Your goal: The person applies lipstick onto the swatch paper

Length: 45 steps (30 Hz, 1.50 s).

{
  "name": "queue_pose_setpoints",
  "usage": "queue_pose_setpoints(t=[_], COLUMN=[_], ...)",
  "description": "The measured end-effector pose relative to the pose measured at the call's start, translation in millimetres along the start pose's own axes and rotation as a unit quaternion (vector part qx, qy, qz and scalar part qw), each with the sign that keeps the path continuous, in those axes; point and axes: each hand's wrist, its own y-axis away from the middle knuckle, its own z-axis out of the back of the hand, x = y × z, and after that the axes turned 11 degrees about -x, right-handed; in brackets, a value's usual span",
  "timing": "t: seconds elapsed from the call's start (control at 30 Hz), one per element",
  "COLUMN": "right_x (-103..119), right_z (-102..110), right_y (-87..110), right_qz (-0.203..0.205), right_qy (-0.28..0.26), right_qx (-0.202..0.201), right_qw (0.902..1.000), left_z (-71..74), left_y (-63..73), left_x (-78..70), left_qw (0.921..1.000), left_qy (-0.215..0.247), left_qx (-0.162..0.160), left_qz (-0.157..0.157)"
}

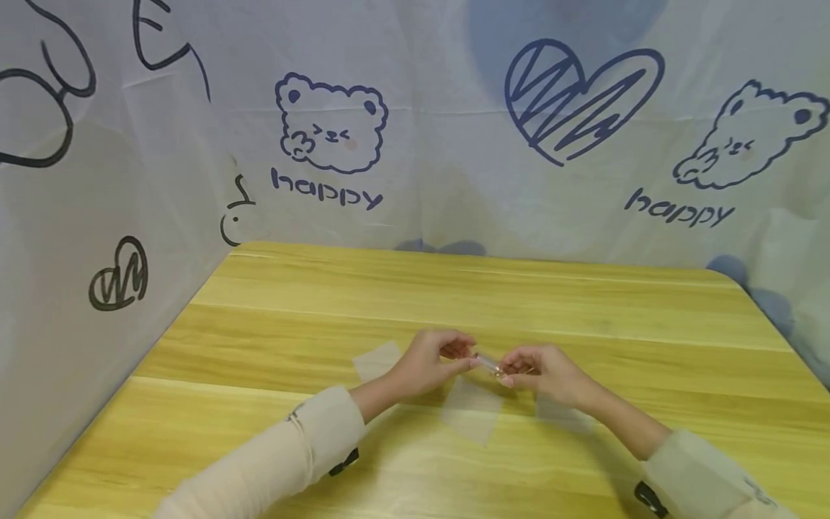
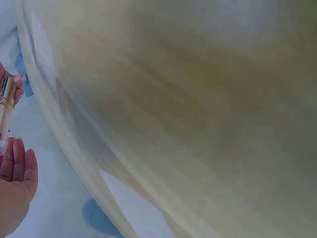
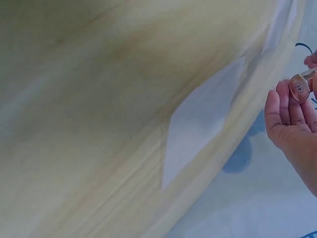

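Note:
A small lipstick tube (image 1: 488, 364), with shiny gold parts, is held between both hands just above the middle of the table. My left hand (image 1: 431, 364) pinches its left end between thumb and fingers. At its other end, the fingertips and thumb of my right hand (image 1: 545, 369) grip it. The left wrist view shows the gold tube (image 2: 6, 101) tilted, with a band round its middle and a clear tip. In the right wrist view its gold-rimmed end (image 3: 299, 88), marked with small dark print, faces the camera.
Below the hands, pale square sheets lie on the wood-grain table (image 1: 454, 288): a left sheet (image 1: 378, 360), a middle sheet (image 1: 473, 411) and a right sheet (image 1: 564, 414), partly under the right forearm. A white cloth (image 1: 447, 144) with drawings hangs behind the table.

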Motion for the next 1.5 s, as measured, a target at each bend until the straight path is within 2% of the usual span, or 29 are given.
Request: queue_pose_setpoints(t=[0.2,0.53,0.73,0.83,1.07,1.27,1.5], right_x=[4.7,16.1,16.1,14.6,17.4,23.8,24.7], right_z=[-0.1,-7.2,-18.7,-23.0,-23.2,-22.9,-24.8], right_y=[2.0,7.8,12.1,14.3,15.0,13.0,11.2], right_qz=[0.018,0.030,0.034,0.035,0.039,0.041,0.056], right_qy=[0.016,0.056,0.057,0.054,0.056,0.061,0.080], right_qx=[-0.003,-0.012,-0.031,-0.037,-0.029,-0.021,-0.019], right_qw=[0.9997,0.9979,0.9973,0.9973,0.9972,0.9971,0.9951], left_z=[3.1,5.7,13.3,16.7,13.4,7.9,5.8], left_y=[9.3,24.7,30.8,31.4,28.9,25.4,24.5], left_x=[2.5,10.1,10.1,9.1,11.0,6.1,4.4], left_qw=[0.9999,0.9993,0.9978,0.9956,0.9911,0.9885,0.9857], left_qy=[-0.008,-0.003,-0.033,-0.061,-0.085,-0.086,-0.101], left_qx=[0.008,0.036,0.056,0.061,0.060,0.079,0.078], left_qz=[-0.008,0.010,-0.014,-0.036,-0.083,-0.095,-0.110])
